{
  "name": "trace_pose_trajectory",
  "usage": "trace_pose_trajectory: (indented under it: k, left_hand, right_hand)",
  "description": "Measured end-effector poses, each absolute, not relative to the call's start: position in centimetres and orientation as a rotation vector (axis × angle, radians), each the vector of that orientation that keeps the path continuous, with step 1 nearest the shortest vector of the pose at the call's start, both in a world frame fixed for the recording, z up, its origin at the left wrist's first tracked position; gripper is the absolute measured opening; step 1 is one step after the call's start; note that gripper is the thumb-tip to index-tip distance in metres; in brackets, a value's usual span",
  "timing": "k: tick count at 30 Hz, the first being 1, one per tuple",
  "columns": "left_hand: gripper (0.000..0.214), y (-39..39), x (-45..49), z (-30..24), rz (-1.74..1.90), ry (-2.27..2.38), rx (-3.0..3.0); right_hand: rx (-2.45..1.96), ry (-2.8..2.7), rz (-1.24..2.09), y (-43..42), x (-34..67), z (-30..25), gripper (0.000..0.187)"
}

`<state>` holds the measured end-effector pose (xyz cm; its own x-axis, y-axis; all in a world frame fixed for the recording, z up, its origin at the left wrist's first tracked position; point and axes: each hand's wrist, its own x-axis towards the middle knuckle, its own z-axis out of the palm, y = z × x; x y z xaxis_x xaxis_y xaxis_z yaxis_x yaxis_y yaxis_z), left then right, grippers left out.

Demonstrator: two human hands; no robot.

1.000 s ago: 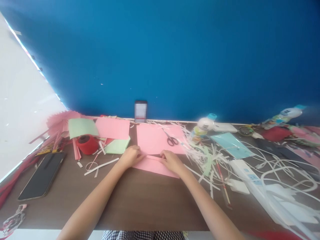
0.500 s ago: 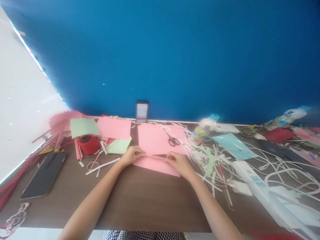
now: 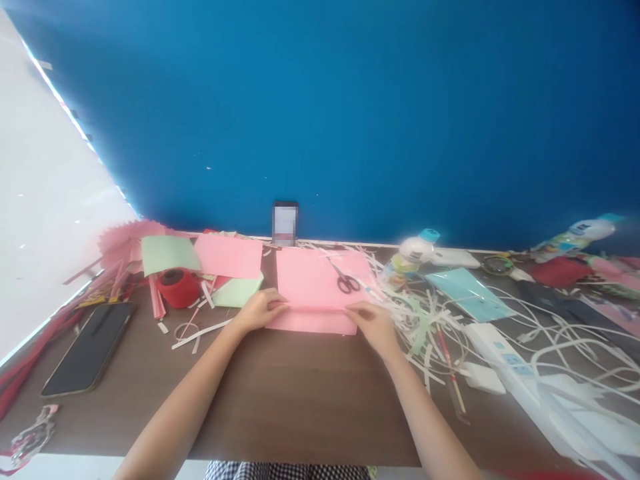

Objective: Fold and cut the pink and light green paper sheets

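A sheet of pink paper (image 3: 311,323) with a narrow fold along its far edge lies in front of me. My left hand (image 3: 260,309) pinches the left end of that fold between thumb and fingers. At the right end, my right hand (image 3: 373,324) holds the fold in the same kind of pinch. Just beyond lies a larger pink sheet (image 3: 305,275), its near edge close to the folded one. Dark-handled scissors (image 3: 349,285) rest on the larger sheet, right of its middle.
Shredded paper strips (image 3: 405,310), a white bottle (image 3: 413,257) and a power strip (image 3: 510,363) with tangled cables crowd the right. On the left are a red spool (image 3: 178,288), green paper (image 3: 170,255) and a phone (image 3: 89,350). Another phone (image 3: 285,223) leans against the blue wall.
The folded pink paper has turned level and shifted slightly away from me. My right hand has moved outward to the paper's right end; my left hand has shifted slightly.
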<state>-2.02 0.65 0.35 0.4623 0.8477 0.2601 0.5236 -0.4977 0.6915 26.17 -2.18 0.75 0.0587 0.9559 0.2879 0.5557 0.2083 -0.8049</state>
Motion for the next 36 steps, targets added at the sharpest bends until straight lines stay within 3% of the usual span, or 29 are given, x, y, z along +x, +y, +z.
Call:
trace_pose_trajectory:
  k: [12, 21, 29, 36]
  left_hand:
    - [0.024, 0.4, -0.4, -0.6, 0.786, 1.125, 2.091]
    - [0.023, -0.3, -0.1, 0.6, 0.715, 1.147, 2.340]
    - [0.028, -1.0, 0.7, 1.1, 0.803, 1.225, 2.772]
    - [0.026, -1.8, 1.0, 1.7, 0.877, 1.076, 2.878]
  right_hand:
    - [-1.357, -1.604, 0.679, -2.9, 25.8, 1.2, 0.019]
    - [-1.284, -1.652, 0.621, -2.9, 26.1, 1.1, 0.014]
    - [-1.188, -2.053, -0.124, -3.9, 23.8, 3.1, 0.024]
    - [-1.170, -2.374, -0.090, -3.6, 21.3, 3.5, 0.025]
